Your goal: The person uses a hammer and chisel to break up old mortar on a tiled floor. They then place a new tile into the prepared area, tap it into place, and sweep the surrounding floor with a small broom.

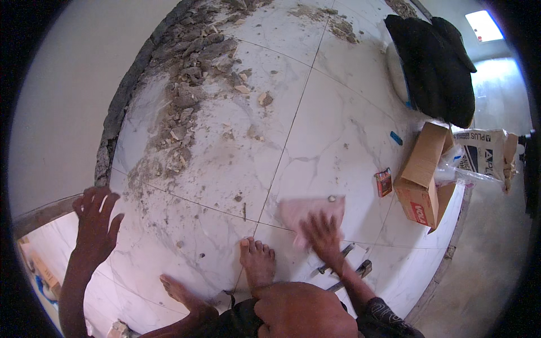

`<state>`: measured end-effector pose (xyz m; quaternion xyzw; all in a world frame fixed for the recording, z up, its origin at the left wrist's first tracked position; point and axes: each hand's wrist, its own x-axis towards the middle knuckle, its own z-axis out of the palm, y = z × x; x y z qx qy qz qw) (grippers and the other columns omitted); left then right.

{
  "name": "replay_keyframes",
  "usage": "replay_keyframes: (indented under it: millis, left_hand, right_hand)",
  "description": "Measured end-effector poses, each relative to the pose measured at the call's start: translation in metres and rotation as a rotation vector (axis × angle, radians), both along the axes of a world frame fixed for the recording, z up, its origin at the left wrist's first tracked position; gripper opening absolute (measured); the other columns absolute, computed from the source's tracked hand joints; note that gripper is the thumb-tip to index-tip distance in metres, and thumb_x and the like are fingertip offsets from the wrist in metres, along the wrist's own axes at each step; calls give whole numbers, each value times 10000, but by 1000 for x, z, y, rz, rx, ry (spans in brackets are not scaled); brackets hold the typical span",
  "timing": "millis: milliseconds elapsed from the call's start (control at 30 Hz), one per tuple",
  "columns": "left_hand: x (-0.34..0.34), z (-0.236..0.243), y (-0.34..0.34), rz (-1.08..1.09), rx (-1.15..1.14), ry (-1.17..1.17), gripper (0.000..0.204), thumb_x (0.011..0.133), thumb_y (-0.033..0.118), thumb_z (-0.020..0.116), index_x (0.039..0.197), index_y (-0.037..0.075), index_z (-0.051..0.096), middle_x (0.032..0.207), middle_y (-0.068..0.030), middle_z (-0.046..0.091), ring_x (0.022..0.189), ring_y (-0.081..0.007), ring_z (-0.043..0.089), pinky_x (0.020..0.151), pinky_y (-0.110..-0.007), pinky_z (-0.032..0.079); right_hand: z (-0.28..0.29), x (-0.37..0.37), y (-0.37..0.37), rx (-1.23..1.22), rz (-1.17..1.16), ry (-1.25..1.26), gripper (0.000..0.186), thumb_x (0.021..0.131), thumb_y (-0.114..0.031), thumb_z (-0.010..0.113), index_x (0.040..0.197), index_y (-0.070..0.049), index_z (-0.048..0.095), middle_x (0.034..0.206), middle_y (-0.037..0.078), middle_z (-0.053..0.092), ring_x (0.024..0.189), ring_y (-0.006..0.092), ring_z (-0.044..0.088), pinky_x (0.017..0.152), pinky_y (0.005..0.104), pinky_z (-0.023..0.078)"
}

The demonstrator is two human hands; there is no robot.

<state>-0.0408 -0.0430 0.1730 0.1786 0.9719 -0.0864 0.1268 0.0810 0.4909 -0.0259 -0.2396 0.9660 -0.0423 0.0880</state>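
Observation:
My left hand is raised at the left, fingers apart and nothing in it, close to where the broken wall base ends. My right hand, a little blurred, has its fingers spread over a thin pink sheet that looks like cloth or paper on the white tiled floor. Whether the palm presses on it I cannot tell. A small pale lump rests at the sheet's far edge. Beside my right forearm lie a tool with a dark metal head and another metal tool, both partly hidden.
Broken mortar rubble runs along the chipped wall base at the left. An open cardboard box, a printed sack, a small red packet and a blue object lie to the right. A black covering stands far right.

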Motion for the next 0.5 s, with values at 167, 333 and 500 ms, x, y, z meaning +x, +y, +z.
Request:
replay_keyframes:
  millis: [167,333,500]
  left_hand:
    - [35,5,-24,253,209,-125,392,799,95,644,1165,63,507,1180,-155,481,1173,-338,411,988,-489,281]
    - [113,28,-60,481,235,-86,340,825,113,653,1141,65,538,1141,-156,520,1153,-347,444,985,-475,310]
    - [137,46,-40,621,250,-4,268,857,162,681,1108,113,602,1103,-73,596,1136,-273,486,968,-425,320]
  right_hand:
    - [-13,-282,129,285,-193,259,523,877,-125,537,1393,-116,451,1397,134,487,1337,327,391,1114,576,212]
    - [65,-442,62,-192,-320,307,520,795,-41,514,1312,-100,527,1128,187,630,1016,366,589,903,452,467]
    - [149,-274,-128,-562,-198,-602,414,913,-317,629,1157,13,579,913,154,660,709,211,631,604,342,522]
